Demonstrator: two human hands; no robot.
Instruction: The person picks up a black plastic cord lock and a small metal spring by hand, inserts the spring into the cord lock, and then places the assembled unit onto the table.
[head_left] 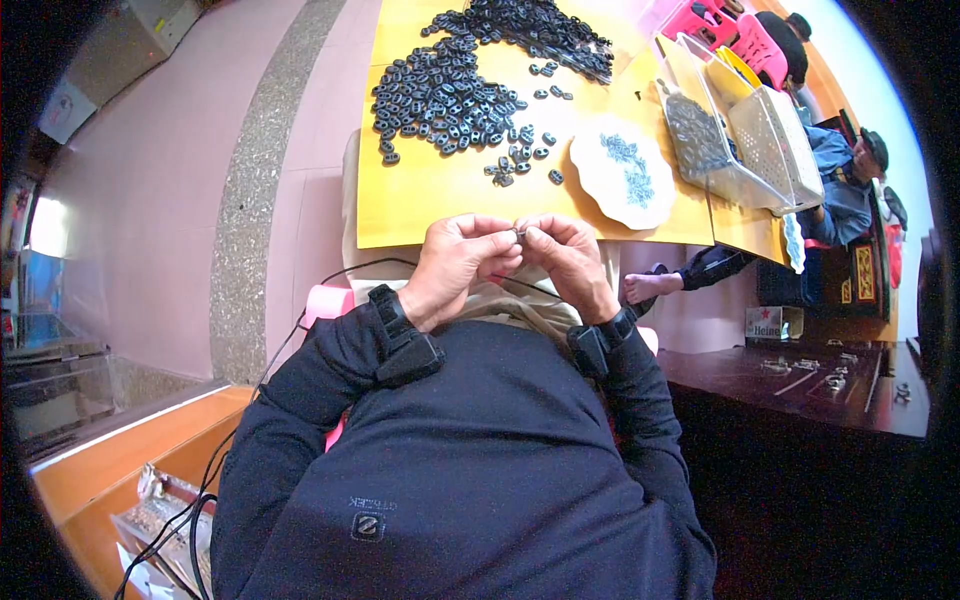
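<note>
Our left hand (455,268) is closed in a pinch, thumb and forefinger on a small dark piece (519,235), and our right hand (572,262) grips the same piece from the other side. The piece is mostly hidden by our fingertips, so we cannot tell its shape. We hold it in front of our body, where the view sets it over the near edge of the yellow table (420,215); whether our hands touch that edge we cannot tell.

Beyond our fingers, a stretch of yellow surface runs from the near edge up to a few loose black two-holed pieces (520,153). The large heap of black pieces (440,100) spreads out behind them, its left side just beside the table's left edge. Our widest room on the tabletop is at the front left, between heap and near edge.

On our right the room narrows: a white scalloped plate (590,180) with small greyish bits (628,168) sits near the front edge, and a clear bin (765,203) holding dark pieces stands just past it. Below the table's right part, a bare foot (650,288) shows.
</note>
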